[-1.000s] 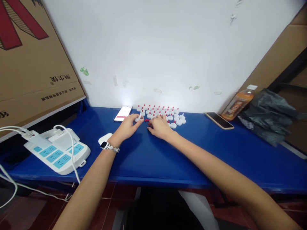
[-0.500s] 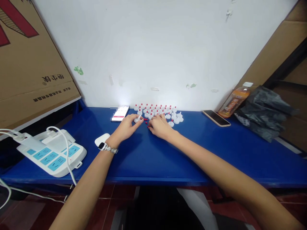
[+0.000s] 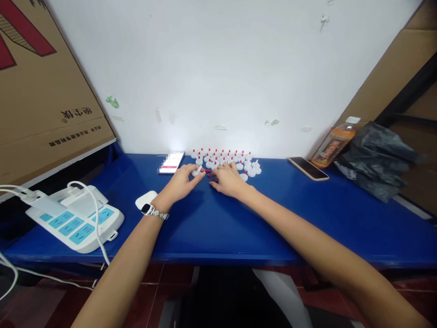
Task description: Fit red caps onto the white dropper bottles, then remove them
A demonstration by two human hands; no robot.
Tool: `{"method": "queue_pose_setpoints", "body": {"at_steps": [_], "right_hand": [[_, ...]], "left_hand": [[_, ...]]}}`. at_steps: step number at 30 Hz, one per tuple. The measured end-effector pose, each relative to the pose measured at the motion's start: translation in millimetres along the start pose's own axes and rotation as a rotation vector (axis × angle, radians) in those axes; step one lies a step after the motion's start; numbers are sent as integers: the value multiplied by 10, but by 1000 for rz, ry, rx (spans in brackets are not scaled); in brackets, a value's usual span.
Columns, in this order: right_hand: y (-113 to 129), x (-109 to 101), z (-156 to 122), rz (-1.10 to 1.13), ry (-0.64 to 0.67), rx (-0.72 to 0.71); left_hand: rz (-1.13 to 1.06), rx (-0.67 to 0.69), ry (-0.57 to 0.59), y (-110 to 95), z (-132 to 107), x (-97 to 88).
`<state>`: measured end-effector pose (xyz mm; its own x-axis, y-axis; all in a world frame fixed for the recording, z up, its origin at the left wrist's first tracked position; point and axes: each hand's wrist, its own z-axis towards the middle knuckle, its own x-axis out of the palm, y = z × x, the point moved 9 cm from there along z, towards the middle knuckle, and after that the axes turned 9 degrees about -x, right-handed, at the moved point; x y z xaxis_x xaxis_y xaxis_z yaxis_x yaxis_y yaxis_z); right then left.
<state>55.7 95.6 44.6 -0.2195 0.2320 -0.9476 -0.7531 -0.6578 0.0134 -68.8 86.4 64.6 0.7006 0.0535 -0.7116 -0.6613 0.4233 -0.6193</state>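
Note:
My left hand (image 3: 183,182) pinches a white nozzle cap (image 3: 196,172) between thumb and fingers; its pointed spout tilts up and has no red tip on it. Just right of that, a few small red tip caps (image 3: 207,171) lie on the blue table (image 3: 218,218). My right hand (image 3: 227,179) is low over the table beside them, fingers curled, with what looks like a small red tip cap (image 3: 210,183) at the thumb. Its fingertips are partly hidden. Behind both hands stand rows of white nozzle caps with red tips (image 3: 215,155). Several untipped white nozzle caps (image 3: 251,171) sit right of my right hand.
A lit phone (image 3: 171,162) lies left of the caps, with a white case (image 3: 146,200) near my left wrist. A power strip (image 3: 85,232) with cables occupies the left end. On the right are another phone (image 3: 308,169), a drink bottle (image 3: 332,146) and a dark plastic bag (image 3: 375,159).
My right thumb and fingertips have shifted slightly left and look a little further apart. My left hand keeps its hold on the white nozzle cap.

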Motion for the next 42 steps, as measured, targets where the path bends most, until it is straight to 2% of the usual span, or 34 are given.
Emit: {"method": "queue_pose_setpoints", "body": {"at_steps": [6, 11, 13, 19, 22, 24, 28, 34, 42], "right_hand": [[28, 29, 42, 9, 15, -15], [29, -40, 85, 76, -23, -40], [-24, -96, 77, 243, -98, -12], [-247, -137, -96, 994, -417, 178], [-270, -71, -175, 1296, -488, 271], [-276, -50, -212, 1412, -517, 311], [-342, 8, -272, 1492, -545, 391], [-455, 39, -337, 1460, -644, 445], [-288, 54, -292, 1514, -568, 387]], "left_hand": [[13, 12, 0, 15, -3, 16], [1, 21, 1, 9, 0, 24], [-5, 24, -5, -3, -1, 17], [6, 54, -24, -57, -5, 26], [55, 106, -51, -137, -23, 47], [92, 143, -53, -202, -44, 79], [140, 181, -38, -295, -83, 143], [187, 213, 2, -357, -108, 219], [222, 154, 28, -344, -145, 275]]}}
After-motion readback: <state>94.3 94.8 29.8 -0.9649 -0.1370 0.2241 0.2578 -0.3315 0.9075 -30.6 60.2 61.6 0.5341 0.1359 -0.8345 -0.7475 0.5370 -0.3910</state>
